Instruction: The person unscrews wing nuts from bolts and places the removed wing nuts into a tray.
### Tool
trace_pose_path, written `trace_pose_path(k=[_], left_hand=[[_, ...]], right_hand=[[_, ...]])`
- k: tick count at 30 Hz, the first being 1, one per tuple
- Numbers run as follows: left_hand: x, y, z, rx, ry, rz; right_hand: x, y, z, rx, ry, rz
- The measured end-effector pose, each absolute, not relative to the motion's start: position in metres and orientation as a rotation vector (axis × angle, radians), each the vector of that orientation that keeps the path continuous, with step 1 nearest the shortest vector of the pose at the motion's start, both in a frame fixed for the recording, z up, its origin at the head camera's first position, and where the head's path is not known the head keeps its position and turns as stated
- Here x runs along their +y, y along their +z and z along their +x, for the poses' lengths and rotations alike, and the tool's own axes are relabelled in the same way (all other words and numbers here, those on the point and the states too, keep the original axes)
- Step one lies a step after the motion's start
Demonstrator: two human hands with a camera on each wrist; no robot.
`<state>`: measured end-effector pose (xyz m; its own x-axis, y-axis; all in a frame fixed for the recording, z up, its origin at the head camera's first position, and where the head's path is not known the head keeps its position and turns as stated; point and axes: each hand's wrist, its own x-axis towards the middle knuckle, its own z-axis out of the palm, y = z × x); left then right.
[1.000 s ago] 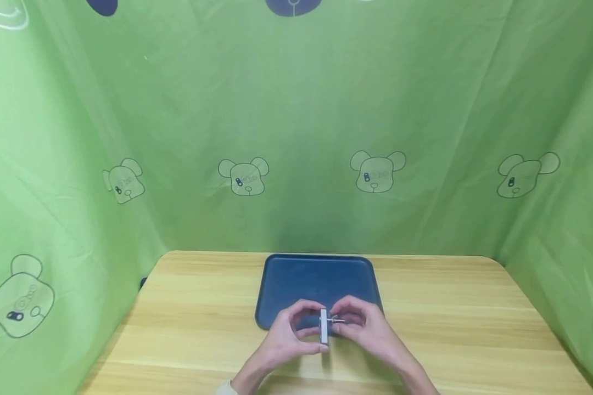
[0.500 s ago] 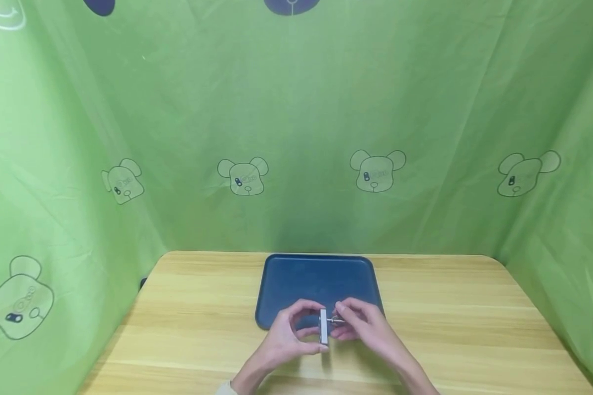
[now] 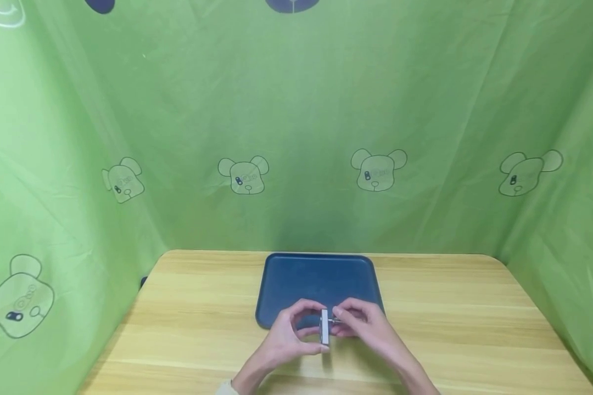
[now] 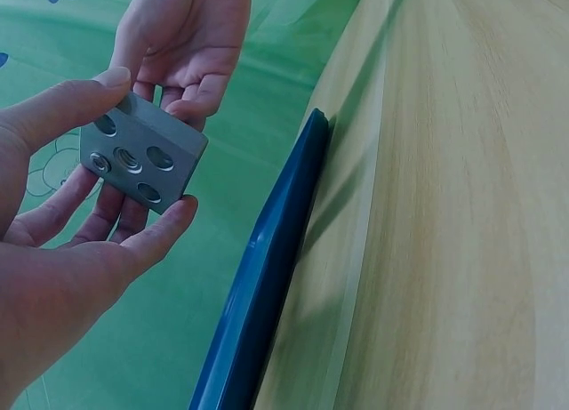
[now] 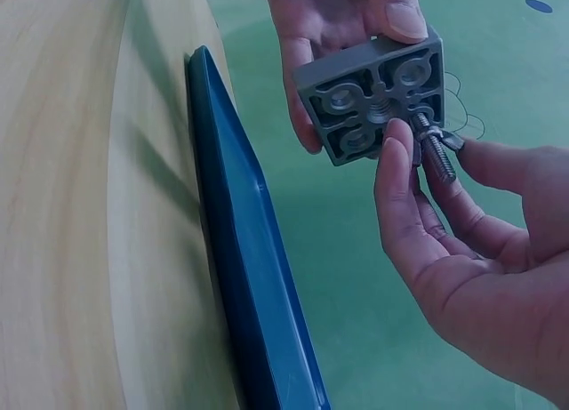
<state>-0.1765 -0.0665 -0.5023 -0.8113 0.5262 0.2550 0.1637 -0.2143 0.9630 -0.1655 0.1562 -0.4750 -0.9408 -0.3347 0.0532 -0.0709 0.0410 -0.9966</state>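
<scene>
A square grey block (image 3: 324, 327) with several round holes stands on edge in the air, gripped by my left hand (image 3: 287, 334) between thumb and fingertips. In the left wrist view the block's flat face (image 4: 147, 152) shows, with a screw end in one corner hole. The ribbed face (image 5: 373, 94) appears in the right wrist view, a threaded bolt (image 5: 434, 149) sticking out of one corner hole. A wing nut (image 5: 451, 141) sits on that bolt. My right hand (image 3: 368, 326) holds the nut with thumb and fingers.
A blue tray (image 3: 321, 280) lies on the wooden table (image 3: 449, 307) below and beyond the hands. Green curtain (image 3: 306, 126) with bear-head outlines surrounds the table at the back and both sides.
My right thumb and fingers have shifted their hold around the bolt, opening a little and closing again. The left hand and the block have barely moved.
</scene>
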Motion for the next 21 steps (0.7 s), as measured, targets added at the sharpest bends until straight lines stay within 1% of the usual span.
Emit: trace_pose_path(k=[10, 21], left_hand=[[-0.0663, -0.5028, -0.1767, 1.777, 2.130, 0.798], [-0.0658, -0.4994, -0.1758, 1.796, 2.126, 0.776]], right_hand=[[0.1585, -0.4740, -0.1658, 2.088, -2.026, -0.469], [0.1608, -0.4697, -0.1630, 2.211, -1.914, -0.391]])
